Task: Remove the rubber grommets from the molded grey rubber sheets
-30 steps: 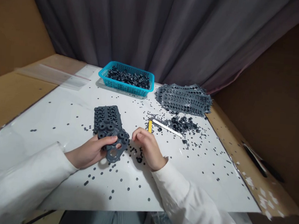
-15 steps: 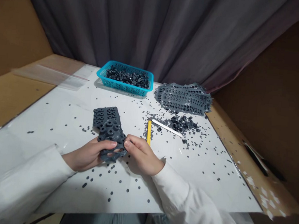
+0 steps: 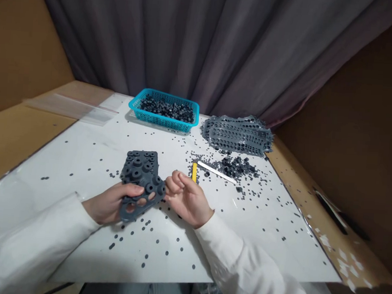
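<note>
My left hand (image 3: 106, 202) is closed on a dark grey moulded rubber sheet (image 3: 139, 175), its thumb pressing the top face. Raised round rings cover the sheet, and along its near edge are open holes with skin showing through some of them. At the sheet's right edge is my right hand (image 3: 189, 198), palm turned up and fingers curled in, with the thumb lying near the index finger. Whatever those fingers hold, if anything, is too small or hidden to make out.
A blue basket (image 3: 164, 123) of small dark rubber parts stands at the back. Right of it lie stacked perforated sheets (image 3: 237, 134). Nearer are a pile of dark scraps (image 3: 238, 168), a white stick (image 3: 216, 171) and a yellow strip (image 3: 194, 171). Small dark discs dot the white tabletop.
My right hand has turned palm up and its thumb has come off the sheet's edge. The sheet has tilted in my left hand, showing more holes. The view has shifted slightly.
</note>
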`<state>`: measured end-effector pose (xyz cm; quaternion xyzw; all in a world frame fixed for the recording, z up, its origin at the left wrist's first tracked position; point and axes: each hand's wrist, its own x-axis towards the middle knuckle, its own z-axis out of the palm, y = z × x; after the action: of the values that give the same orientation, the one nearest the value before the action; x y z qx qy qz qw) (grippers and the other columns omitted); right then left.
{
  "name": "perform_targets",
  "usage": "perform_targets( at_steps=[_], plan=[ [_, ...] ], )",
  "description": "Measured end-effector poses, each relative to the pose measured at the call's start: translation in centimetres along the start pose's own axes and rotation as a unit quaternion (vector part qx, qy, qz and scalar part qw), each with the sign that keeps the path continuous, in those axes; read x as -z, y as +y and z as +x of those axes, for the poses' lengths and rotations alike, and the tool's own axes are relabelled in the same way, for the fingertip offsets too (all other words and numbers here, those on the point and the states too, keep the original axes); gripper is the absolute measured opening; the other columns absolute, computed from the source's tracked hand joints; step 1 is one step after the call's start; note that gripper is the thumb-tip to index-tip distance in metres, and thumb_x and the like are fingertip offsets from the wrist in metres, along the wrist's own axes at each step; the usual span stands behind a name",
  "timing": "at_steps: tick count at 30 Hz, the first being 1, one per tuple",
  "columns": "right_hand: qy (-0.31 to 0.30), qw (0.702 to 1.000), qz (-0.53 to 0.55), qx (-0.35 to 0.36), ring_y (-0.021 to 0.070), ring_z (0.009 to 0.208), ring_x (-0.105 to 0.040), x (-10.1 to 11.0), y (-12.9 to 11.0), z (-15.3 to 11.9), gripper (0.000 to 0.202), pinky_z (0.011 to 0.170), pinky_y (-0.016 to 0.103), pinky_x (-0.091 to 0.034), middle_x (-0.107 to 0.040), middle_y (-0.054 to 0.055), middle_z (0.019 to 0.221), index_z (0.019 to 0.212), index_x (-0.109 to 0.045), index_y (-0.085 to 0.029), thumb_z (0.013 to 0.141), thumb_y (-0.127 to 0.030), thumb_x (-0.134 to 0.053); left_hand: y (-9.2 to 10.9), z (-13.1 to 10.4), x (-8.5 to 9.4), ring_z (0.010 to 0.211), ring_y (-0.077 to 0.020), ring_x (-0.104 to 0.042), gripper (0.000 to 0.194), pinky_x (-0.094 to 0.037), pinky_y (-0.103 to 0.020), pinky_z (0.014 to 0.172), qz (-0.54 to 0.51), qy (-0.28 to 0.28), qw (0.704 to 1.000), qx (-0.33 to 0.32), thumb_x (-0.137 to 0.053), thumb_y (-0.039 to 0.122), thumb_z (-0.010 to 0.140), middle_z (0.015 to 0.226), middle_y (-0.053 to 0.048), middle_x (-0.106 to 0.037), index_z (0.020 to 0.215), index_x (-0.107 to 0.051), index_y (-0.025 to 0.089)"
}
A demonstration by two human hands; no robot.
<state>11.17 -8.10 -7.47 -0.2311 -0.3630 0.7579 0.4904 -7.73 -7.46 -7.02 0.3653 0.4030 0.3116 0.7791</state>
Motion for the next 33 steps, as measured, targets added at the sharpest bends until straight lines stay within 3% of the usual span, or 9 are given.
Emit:
perform_targets(
  at_steps=[3,7,9,14,17,19,25,30,33],
  plan=[
    [0.034,0.998,-0.045,0.026,0.0120,0.051,-0.022,0.1,-1.0,-0.1,0.028,0.052,0.026,-0.030,-0.022,-0.004,0.060,0.063,-0.030,-0.021,0.084,-0.038,-0.036,0.2,0.2,-0.5,0.045,-0.0091,-0.044,0.022,-0.036,-0.019,0.041,-0.063,0.001,0.996,0.066,-0.071,0.034,0.058,0.051,-0.002,-0.055,0.062,-0.070,0.012],
    [0.118,0.973,-0.197,-0.026,0.0106,0.049,-0.027,1.8,-4.0,2.6,0.023,0.050,0.024,-0.030,-0.028,-0.004,0.059,0.067,-0.036,-0.021,0.083,-0.036,-0.038,0.1,0.4,-0.9,0.052,-0.0115,-0.049,0.017,-0.043,-0.020,0.050,-0.117,0.038,0.992,0.038,-0.068,0.028,0.065,0.052,-0.003,-0.055,0.062,-0.069,0.011],
    [0.167,0.945,-0.275,-0.056,0.0093,0.047,-0.028,3.2,-6.2,6.2,0.022,0.047,0.023,-0.028,-0.031,-0.004,0.056,0.064,-0.037,-0.020,0.082,-0.031,-0.041,-0.1,0.6,-1.0,0.055,-0.0117,-0.051,0.017,-0.044,-0.021,0.054,-0.137,0.042,0.989,0.036,-0.067,0.026,0.069,0.055,-0.003,-0.057,0.065,-0.069,0.010],
    [0.243,0.905,-0.348,-0.002,0.0086,0.047,-0.031,5.3,-11.2,18.3,0.016,0.052,0.023,-0.033,-0.037,-0.005,0.057,0.068,-0.043,-0.019,0.083,-0.024,-0.044,-0.4,0.8,-1.0,0.055,-0.0103,-0.049,0.017,-0.041,-0.019,0.052,-0.140,0.033,0.989,0.034,-0.067,0.025,0.070,0.057,-0.003,-0.058,0.067,-0.069,0.009],
    [0.266,0.889,-0.370,0.035,0.0130,0.068,-0.048,5.1,-12.3,23.6,0.008,0.069,0.028,-0.041,-0.052,0.001,0.074,0.083,-0.052,-0.017,0.080,-0.024,-0.051,-0.4,0.7,-1.1,0.053,-0.0099,-0.048,0.019,-0.039,-0.019,0.049,-0.144,0.039,0.988,0.036,-0.070,0.027,0.067,0.056,-0.003,-0.057,0.064,-0.068,0.008],
    [0.262,0.889,-0.373,0.046,0.0179,0.091,-0.051,4.8,-12.3,25.6,0.022,0.084,0.033,-0.039,-0.058,0.007,0.095,0.096,-0.054,-0.015,0.077,-0.026,-0.056,-0.3,0.7,-1.1,0.052,-0.0097,-0.047,0.020,-0.039,-0.019,0.049,-0.150,0.044,0.987,0.039,-0.072,0.028,0.064,0.054,-0.003,-0.056,0.063,-0.068,0.008],
    [0.180,0.922,-0.339,0.043,0.0248,0.127,-0.035,4.9,-12.1,25.9,0.057,0.104,0.049,-0.022,-0.042,0.012,0.136,0.125,-0.044,-0.017,0.084,-0.056,-0.036,0.0,0.7,-1.1,0.049,-0.0081,-0.046,0.019,-0.039,-0.017,0.046,-0.178,0.048,0.982,0.041,-0.070,0.026,0.066,0.053,-0.003,-0.056,0.063,-0.068,0.007],
    [0.138,0.936,-0.318,0.058,0.0260,0.128,-0.035,4.9,-13.3,24.0,0.065,0.105,0.058,-0.007,-0.048,0.010,0.133,0.131,-0.041,-0.020,0.084,-0.062,-0.022,-0.4,1.0,-0.7,0.062,-0.0126,-0.056,0.020,-0.046,-0.022,0.062,-0.210,0.032,0.977,0.024,-0.065,0.028,0.075,0.068,-0.007,-0.064,0.073,-0.069,0.008],
    [0.140,0.934,-0.324,0.059,0.0258,0.124,-0.041,4.9,-13.7,23.2,0.061,0.105,0.058,-0.007,-0.055,0.010,0.125,0.125,-0.047,-0.021,0.085,-0.060,-0.022,-1.1,1.6,-0.1,0.066,-0.0154,-0.057,0.021,-0.046,-0.027,0.066,-0.205,0.016,0.979,0.006,-0.060,0.029,0.078,0.078,-0.008,-0.067,0.084,-0.068,0.011]
  ],
)
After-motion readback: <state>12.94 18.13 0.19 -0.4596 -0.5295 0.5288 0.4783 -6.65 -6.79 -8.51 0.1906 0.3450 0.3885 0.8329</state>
